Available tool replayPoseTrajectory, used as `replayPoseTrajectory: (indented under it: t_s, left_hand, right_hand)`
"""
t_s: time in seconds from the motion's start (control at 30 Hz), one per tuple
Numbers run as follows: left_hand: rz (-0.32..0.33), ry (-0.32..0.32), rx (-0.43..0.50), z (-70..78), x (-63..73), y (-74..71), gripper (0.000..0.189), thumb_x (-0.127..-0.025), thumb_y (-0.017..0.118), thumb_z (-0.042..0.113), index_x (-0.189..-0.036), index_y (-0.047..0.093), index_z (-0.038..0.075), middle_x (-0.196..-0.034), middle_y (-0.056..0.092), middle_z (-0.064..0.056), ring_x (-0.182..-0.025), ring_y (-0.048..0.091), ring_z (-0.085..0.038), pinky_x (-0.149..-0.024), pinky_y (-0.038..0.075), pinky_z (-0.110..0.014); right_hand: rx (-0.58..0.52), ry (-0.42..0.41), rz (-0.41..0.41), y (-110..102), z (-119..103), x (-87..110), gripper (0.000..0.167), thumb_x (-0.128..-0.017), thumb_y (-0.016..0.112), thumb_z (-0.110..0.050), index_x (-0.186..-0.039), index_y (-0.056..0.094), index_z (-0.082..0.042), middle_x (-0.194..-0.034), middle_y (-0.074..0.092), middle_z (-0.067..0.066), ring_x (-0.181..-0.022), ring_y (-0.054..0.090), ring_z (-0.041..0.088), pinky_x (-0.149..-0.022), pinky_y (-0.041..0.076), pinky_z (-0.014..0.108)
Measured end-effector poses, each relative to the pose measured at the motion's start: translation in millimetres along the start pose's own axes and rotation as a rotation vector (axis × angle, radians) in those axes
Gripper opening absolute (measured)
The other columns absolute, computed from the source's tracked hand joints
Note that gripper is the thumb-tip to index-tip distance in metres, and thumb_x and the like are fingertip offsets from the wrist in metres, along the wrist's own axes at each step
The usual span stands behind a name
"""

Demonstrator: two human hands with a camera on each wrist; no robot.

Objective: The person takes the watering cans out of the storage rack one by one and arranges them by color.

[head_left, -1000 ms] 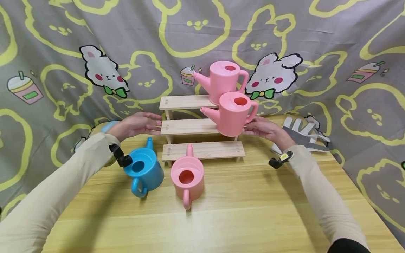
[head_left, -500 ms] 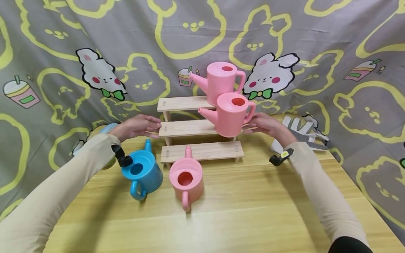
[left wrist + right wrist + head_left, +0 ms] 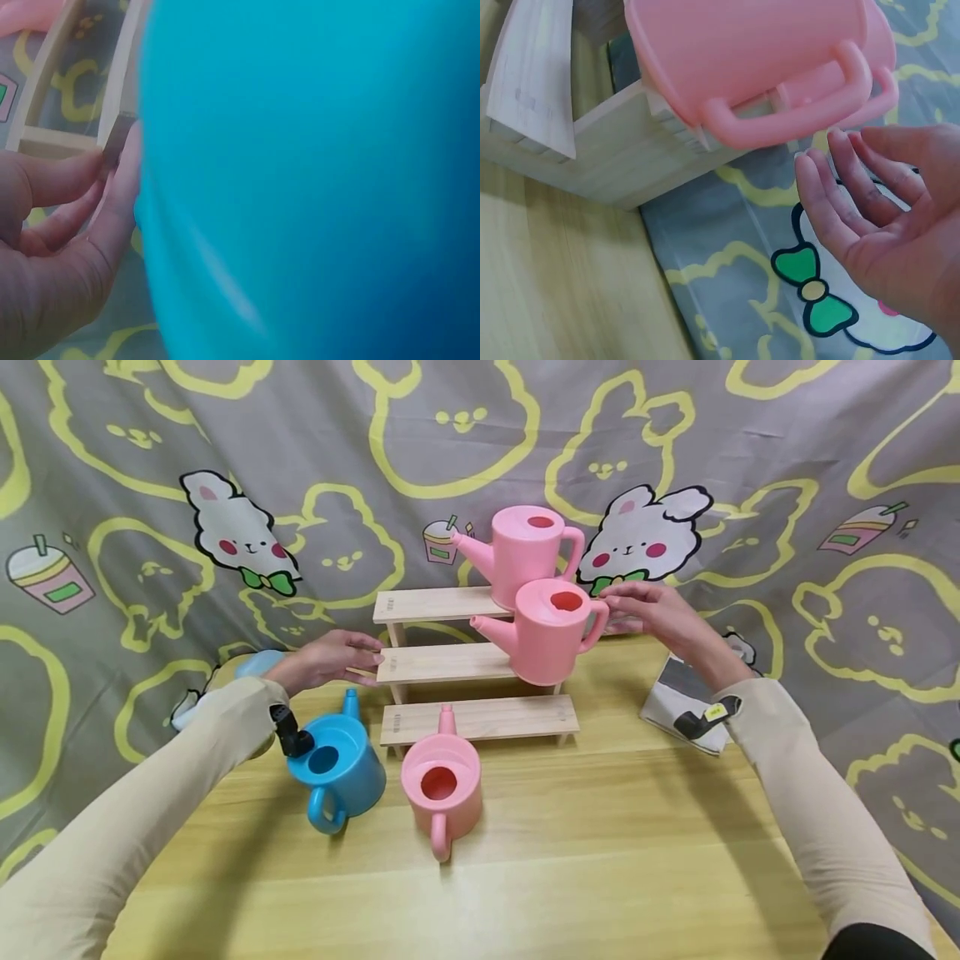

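A three-step wooden shelf [image 3: 442,664] stands at the back of the table. At its left end my left hand [image 3: 326,660] pinches the end of the middle board, thumb and fingers around its corner in the left wrist view. A pink watering can [image 3: 547,631] sits on the middle step's right side, its spout to the left. Behind it, a second pink watering can [image 3: 525,552] occupies the top step. My right hand [image 3: 667,618] hovers beside the front can's handle [image 3: 795,120], fingers loosely bent with nothing in them; the right wrist view shows a small gap.
In front of the shelf stand a blue watering can [image 3: 341,768] and another pink watering can [image 3: 442,789], its spout over the bottom step. A grey-white glove [image 3: 678,702] lies at the right, partly behind my right arm. A patterned curtain [image 3: 315,427] hangs behind the table.
My right hand has risen from the shelf's right side, beside the middle step, to the front pink watering can's handle. My left hand stays at the shelf's left end, and the cans stay put.
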State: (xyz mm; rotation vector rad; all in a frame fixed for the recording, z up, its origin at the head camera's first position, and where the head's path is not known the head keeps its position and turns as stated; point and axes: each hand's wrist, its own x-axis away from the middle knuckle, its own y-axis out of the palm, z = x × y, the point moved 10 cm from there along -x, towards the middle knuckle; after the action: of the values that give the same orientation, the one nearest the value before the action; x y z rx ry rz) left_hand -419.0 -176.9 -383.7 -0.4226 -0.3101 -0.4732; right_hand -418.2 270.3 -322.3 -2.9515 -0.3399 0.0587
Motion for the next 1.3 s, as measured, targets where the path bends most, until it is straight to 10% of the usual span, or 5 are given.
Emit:
replayPoseTrajectory:
  t_s: [0.37,0.7,1.3]
  left_hand:
    - [0.009,0.001,-0.021,5.0,-3.7,8.1,0.05,-0.11,0.053,0.008,-0.152,0.036,-0.012,-0.138,0.052,-0.031,-0.097,0.072,-0.019,-0.089,0.066,-0.038]
    - [0.023,0.005,-0.017,4.0,-1.5,8.1,0.051,-0.11,0.054,0.008,-0.153,0.035,-0.012,-0.136,0.053,-0.032,-0.094,0.073,-0.019,-0.086,0.067,-0.039]
    - [0.009,0.002,0.016,-4.1,2.4,2.1,0.05,-0.109,0.054,0.006,-0.151,0.035,-0.012,-0.128,0.055,-0.026,-0.092,0.072,-0.019,-0.091,0.065,-0.041]
  right_hand:
    - [0.081,-0.049,-0.156,5.7,-5.5,9.5,0.027,-0.109,0.059,-0.019,-0.13,0.07,-0.008,-0.122,0.073,0.004,-0.11,0.072,0.014,-0.098,0.061,0.026]
    - [0.386,-0.107,-0.3,12.9,-10.6,21.7,0.034,-0.107,0.062,-0.019,-0.141,0.065,-0.012,-0.135,0.069,0.009,-0.121,0.066,0.02,-0.1,0.059,0.027]
    - [0.271,-0.107,-0.436,58.1,-10.3,50.2,0.022,-0.105,0.065,-0.01,-0.125,0.072,-0.005,-0.116,0.075,0.014,-0.115,0.067,0.026,-0.103,0.057,0.031]
